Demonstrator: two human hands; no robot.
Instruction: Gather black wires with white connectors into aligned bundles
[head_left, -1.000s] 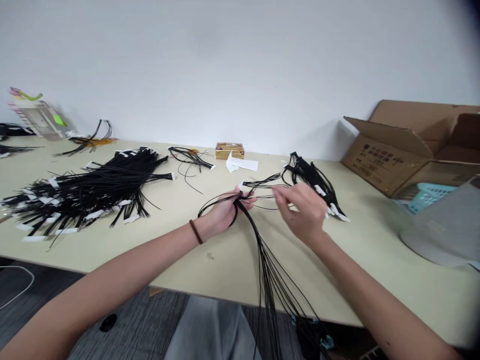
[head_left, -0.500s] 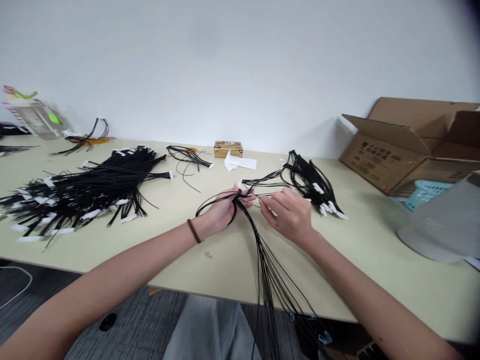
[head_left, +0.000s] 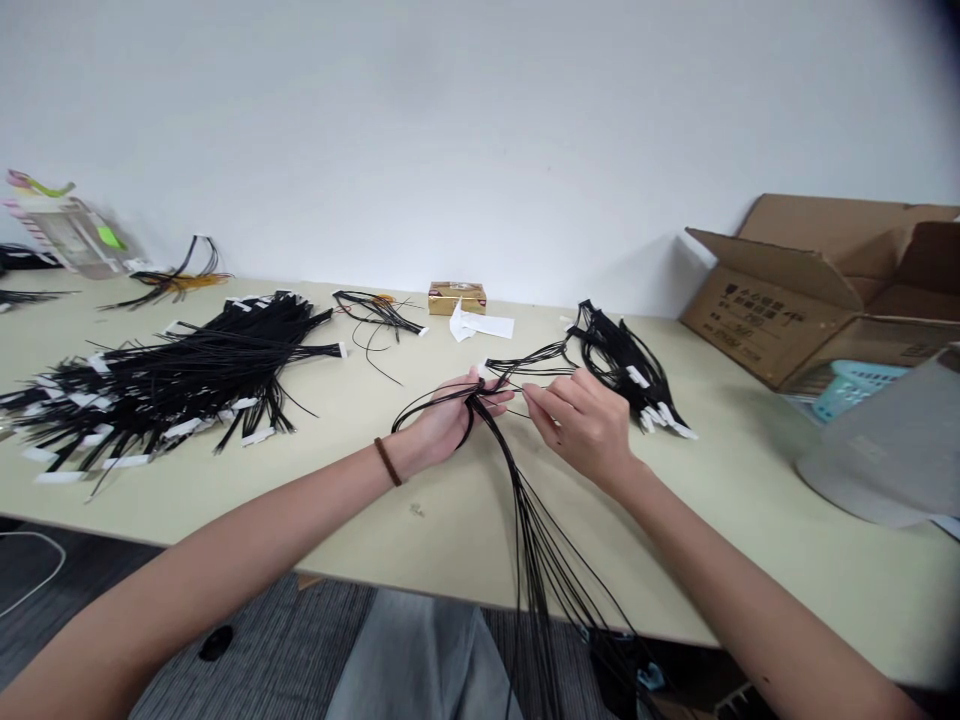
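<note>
My left hand [head_left: 448, 418] is closed around a bundle of thin black wires [head_left: 519, 490], which hangs down over the table's front edge. A white connector [head_left: 482, 371] shows by its fingertips. My right hand [head_left: 581, 415], fingers pinched together, grips the end of a single thin black wire [head_left: 516, 389] just right of the left hand. More looped wires run from the bundle toward a pile of black wire harnesses [head_left: 626, 360] with white connectors, behind the right hand.
A large heap of black wire harnesses [head_left: 217, 365] covers the table's left side. Toward the back are a small gold box [head_left: 457, 298], white paper [head_left: 486, 325] and a loose harness [head_left: 382, 314]. An open cardboard box [head_left: 772, 315], a turquoise basket [head_left: 855, 388] and a grey bin [head_left: 892, 450] stand right.
My right hand has shifted slightly to the right, away from the left hand, still pinching. The left hand and the wire bundle stay nearly in place.
</note>
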